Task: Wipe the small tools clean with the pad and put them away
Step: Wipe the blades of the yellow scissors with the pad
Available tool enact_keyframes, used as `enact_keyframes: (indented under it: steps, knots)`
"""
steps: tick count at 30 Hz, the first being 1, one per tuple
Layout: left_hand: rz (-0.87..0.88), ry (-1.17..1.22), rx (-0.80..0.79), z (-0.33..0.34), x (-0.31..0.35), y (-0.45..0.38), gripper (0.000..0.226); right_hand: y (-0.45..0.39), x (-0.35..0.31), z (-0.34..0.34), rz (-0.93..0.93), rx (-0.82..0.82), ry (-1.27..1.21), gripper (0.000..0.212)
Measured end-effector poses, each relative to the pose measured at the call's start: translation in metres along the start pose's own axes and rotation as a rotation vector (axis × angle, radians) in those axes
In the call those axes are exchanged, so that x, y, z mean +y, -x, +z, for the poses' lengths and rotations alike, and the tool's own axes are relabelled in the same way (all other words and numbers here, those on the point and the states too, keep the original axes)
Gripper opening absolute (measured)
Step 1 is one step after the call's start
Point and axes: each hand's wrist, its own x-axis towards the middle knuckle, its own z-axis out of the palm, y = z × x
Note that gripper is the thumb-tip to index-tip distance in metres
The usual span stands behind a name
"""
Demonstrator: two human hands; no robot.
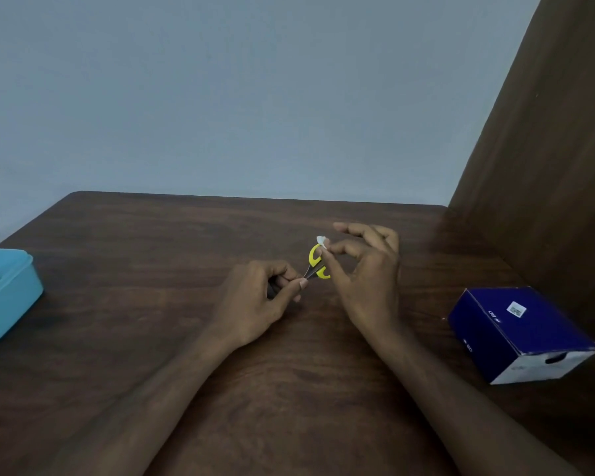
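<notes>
Two forearms reach in from the near edge of the desk (186, 235) and meet just past its middle. Nearest of the task's things is the left hand (258, 300), its fingers curled, thumb and forefinger pinching the dark blade end of a small pair of scissors (316, 266). From that grip the scissors run up and to the right, away from the person, so their long axis slants toward the far right, with the yellow finger loops at the farther end.

Just beyond, the right hand (368, 269) comes in from the right side, thumb and forefinger pinching a small white pad (321, 240) against the upper loop, while its other fingers fan out loosely above. The pad touches the scissors at the handle end, so the wiping seems to be on the loops for now. Judging from this, the right hand is the nearer one to the part under work, and any further stroke would run down along the slanted axis toward the left hand's pinch.

Well apart at the left edge sits a light blue container (7, 293), probably where the tools go. At the right, near a brown upright panel, lies a dark blue carton (519, 331) tipped on its side.
</notes>
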Motion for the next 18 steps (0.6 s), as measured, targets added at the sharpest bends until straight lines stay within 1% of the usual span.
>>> enact_keyframes:
  steps: [5, 7, 10, 13, 15, 18]
  knots:
    - [-0.007, -0.023, 0.039, 0.0, -0.002, 0.0, 0.025, 0.004, -0.009, 0.001, 0.059, -0.042, 0.112, 0.008]
    - [-0.005, -0.041, 0.046, -0.001, -0.002, 0.0, 0.026, 0.005, -0.011, 0.005, 0.076, -0.076, 0.056, 0.008]
    - [0.002, -0.062, 0.045, -0.001, -0.004, 0.0, 0.026, 0.003, -0.007, 0.008, 0.134, -0.152, -0.11, 0.013]
    - [-0.016, -0.074, 0.017, 0.0, -0.005, -0.001, 0.024, 0.003, 0.001, 0.008, 0.15, -0.197, -0.09, 0.022]
    - [-0.036, -0.082, 0.013, 0.0, -0.005, -0.001, 0.023, 0.002, 0.002, 0.009, 0.14, -0.195, -0.074, 0.023]
    - [-0.068, -0.075, 0.011, 0.0, -0.004, -0.002, 0.025, -0.001, 0.0, 0.008, 0.096, -0.131, -0.109, 0.017]
